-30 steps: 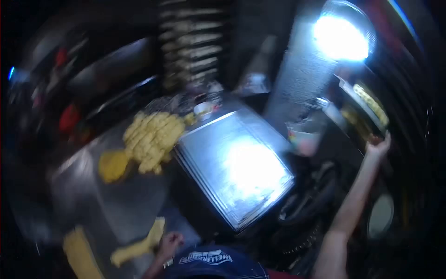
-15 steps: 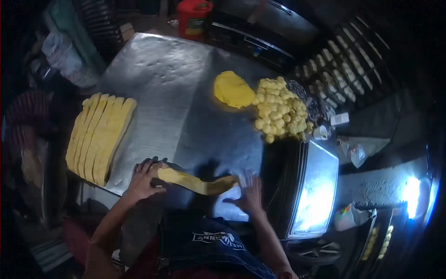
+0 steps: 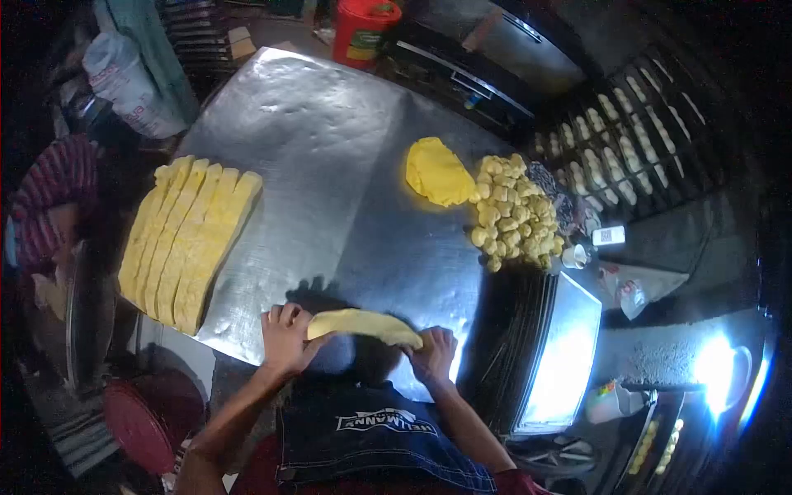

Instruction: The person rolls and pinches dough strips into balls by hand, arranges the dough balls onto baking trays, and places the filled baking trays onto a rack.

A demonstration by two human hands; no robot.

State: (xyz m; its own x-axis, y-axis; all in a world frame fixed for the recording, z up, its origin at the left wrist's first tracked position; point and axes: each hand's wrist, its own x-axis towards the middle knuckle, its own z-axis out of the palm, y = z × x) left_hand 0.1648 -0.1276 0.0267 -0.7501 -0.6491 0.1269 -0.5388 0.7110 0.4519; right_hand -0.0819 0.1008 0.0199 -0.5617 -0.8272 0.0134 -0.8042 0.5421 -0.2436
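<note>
Between my two hands, a strip of pale yellow dough (image 3: 363, 322) arches over the near edge of the metal table (image 3: 289, 124). My left hand (image 3: 287, 337) is closed on its left end, and my right hand (image 3: 432, 353) grips the other end. Farther left lies a slab of dough cut into several long strips (image 3: 190, 239). A flat, bright yellow dough lump (image 3: 439, 172) rests toward the far right of the table, touching a heap of small dough pieces (image 3: 516, 210).
A stack of metal trays (image 3: 561, 346) stands to my right. Beyond the dough heap are a white cup (image 3: 575, 256) and a rack of dough pieces (image 3: 627, 136). A red bucket (image 3: 364, 31) stands behind the table. At the left is a person in a striped top (image 3: 62, 194).
Both hands have closed on the dough strip's ends, and it is now raised in an arch. Before, it lay lower with my fingers spread beside it. The camera view has shifted slightly.
</note>
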